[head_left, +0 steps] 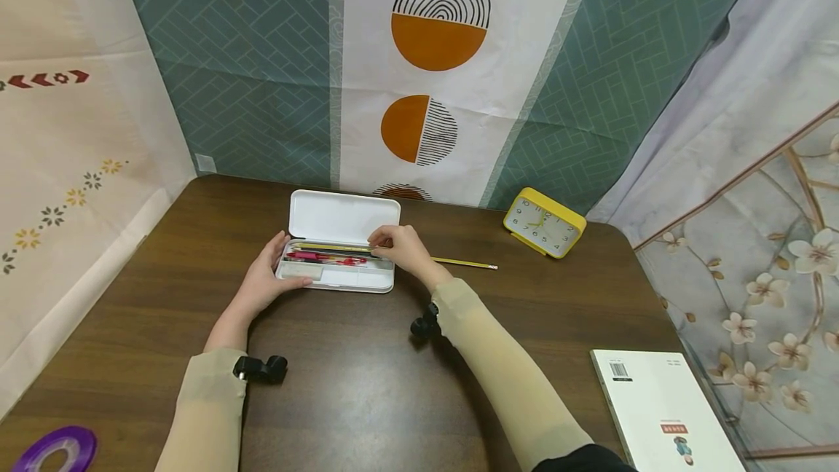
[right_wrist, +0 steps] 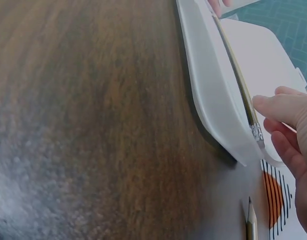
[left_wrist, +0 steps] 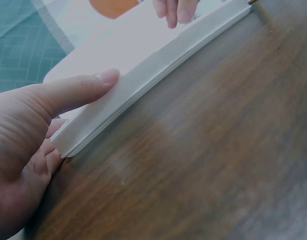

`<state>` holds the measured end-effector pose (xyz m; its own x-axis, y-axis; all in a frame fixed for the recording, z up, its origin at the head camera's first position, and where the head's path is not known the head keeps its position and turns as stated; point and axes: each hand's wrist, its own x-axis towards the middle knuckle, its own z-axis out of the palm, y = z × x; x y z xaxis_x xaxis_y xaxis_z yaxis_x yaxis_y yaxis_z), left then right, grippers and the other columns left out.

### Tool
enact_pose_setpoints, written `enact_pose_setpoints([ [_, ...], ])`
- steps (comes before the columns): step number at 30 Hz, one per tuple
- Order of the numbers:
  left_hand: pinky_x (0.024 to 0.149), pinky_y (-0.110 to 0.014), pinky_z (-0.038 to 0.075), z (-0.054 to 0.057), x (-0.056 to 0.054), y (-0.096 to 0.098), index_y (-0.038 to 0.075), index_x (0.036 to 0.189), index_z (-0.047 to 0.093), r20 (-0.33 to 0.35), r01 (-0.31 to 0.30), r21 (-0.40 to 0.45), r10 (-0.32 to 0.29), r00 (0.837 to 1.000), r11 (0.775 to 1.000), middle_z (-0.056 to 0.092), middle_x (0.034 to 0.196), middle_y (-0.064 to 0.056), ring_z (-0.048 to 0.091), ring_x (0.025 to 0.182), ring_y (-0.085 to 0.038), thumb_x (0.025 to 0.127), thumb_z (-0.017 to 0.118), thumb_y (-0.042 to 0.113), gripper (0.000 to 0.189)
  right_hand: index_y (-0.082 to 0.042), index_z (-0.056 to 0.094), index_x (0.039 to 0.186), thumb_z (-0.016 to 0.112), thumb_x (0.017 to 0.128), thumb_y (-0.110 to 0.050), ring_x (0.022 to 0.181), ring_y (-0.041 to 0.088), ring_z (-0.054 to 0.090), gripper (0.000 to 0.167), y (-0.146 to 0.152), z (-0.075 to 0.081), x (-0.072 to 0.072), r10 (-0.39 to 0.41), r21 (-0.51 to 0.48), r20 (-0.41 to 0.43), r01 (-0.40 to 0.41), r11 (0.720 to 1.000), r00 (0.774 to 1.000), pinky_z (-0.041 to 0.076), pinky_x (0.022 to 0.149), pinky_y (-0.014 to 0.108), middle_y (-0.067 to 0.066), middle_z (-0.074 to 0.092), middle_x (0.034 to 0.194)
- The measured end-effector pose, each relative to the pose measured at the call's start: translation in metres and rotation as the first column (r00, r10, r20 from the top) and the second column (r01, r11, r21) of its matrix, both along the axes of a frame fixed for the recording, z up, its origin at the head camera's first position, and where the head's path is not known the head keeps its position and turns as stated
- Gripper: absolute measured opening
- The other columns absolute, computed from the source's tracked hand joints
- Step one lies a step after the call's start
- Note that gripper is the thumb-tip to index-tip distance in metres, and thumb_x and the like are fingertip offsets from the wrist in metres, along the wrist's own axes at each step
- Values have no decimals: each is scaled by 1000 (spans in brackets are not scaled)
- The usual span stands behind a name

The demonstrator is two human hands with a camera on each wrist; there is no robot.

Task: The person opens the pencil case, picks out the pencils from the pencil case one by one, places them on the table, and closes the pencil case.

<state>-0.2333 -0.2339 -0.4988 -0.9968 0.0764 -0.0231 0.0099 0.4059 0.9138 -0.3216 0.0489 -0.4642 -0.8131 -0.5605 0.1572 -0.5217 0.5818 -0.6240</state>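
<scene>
An open white pencil case lies on the table with its lid raised at the back. Inside are a yellow-and-dark pencil, red and pink pens and a whitish eraser-like block. My left hand grips the case's left end, thumb over the front rim and fingers around the side. Over the right part of the case, my right hand has its thumb and fingers at the pencil's ferrule end, pinching it. Another yellow pencil lies on the table right of the case.
A yellow alarm clock stands at the back right. A white book lies at the front right, and a purple ring-shaped roll at the front left. Behind the table hangs a patterned cloth.
</scene>
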Motion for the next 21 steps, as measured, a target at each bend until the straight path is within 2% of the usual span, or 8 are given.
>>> enact_pose_setpoints([
  [6,117,-60,21,0,0,0,2,157,1,-5,3,7,-3,1000,1000,15,161,-24,19,148,-43,79,83,26,115,-6,73,102,74,87,-9,89,18,69,16,1,0,1,-4,36,30,3,999,1000,55,78,23,8,75,98],
  [21,117,-59,21,1,0,1,4,157,1,5,-4,-8,4,1000,1000,15,162,-23,18,148,-42,79,83,28,116,-6,72,105,74,87,-10,87,17,68,18,-3,-1,2,-6,72,7,5,997,1000,54,76,22,7,74,97],
])
